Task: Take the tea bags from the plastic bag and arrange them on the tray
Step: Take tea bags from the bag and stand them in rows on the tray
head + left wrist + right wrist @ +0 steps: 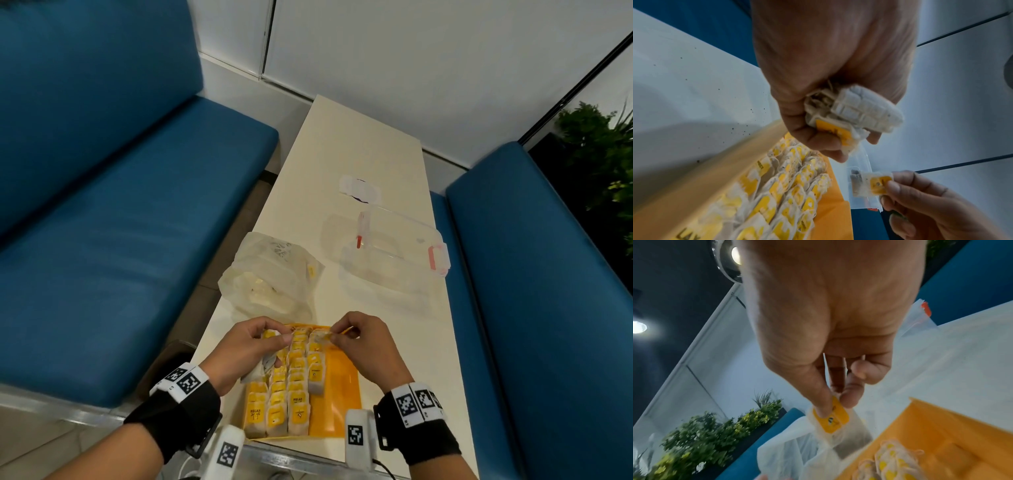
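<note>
**Tray about 3 rows full, more tea bags to place**

The orange tray [342,387] already holds 3 rows of tea bags [291,387]; the third row is shorter, and the right part of the tray is bare. The left hand [246,349] grips a small bundle of tea bags [855,112] in curled fingers. The right hand [363,342] pinches a single tea bag [832,417] by its yellow tag above the far end of the tray. The plastic bag [270,277] lies just behind the tray and seems to contain more, so I judge the work is not finished.

Left hand [246,346] covers the far end of the left row of tea bags [284,387] on the tray [342,394]. Contents of the plastic bag [270,277] show only dimly through its film. Tag print is too small to read.
</note>
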